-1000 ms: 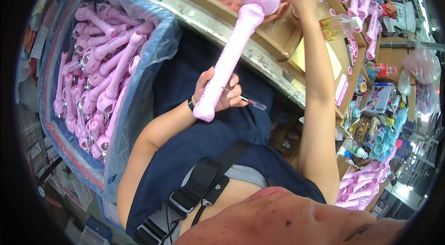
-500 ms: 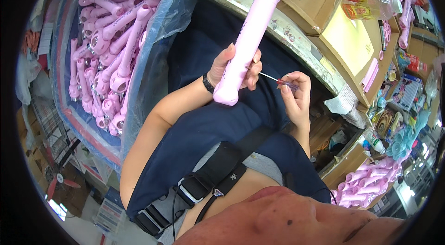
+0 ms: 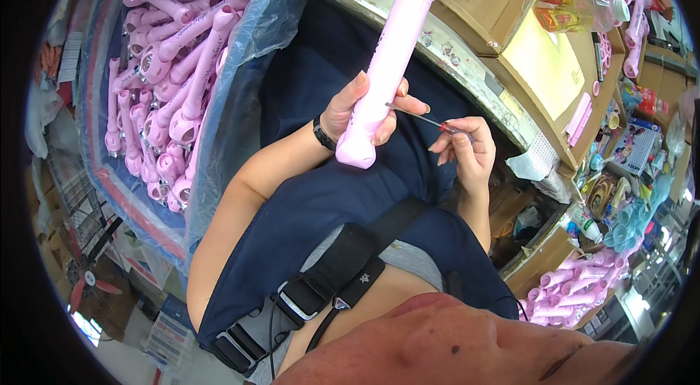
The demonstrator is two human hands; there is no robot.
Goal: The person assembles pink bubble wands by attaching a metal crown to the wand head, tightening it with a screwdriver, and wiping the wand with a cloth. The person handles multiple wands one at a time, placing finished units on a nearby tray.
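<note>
Fingers (image 3: 458, 138) of your right hand (image 3: 465, 155) pinch a thin red-handled screwdriver (image 3: 426, 121); your left hand (image 3: 357, 111) wraps tight around the long pink plastic wand (image 3: 390, 57) above your lap. The tip could slip and poke your thumb. Beyond, the counter (image 3: 467, 71) edge crowds close; the blue bin of pink wands (image 3: 171, 79) hems your left.

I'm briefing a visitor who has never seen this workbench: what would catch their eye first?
First, the long pink plastic handle held upright at centre by the left hand, with the right hand bringing a thin red-handled screwdriver to its lower end. Next, the plastic-lined bin at left, heaped with matching pink handles.
</note>
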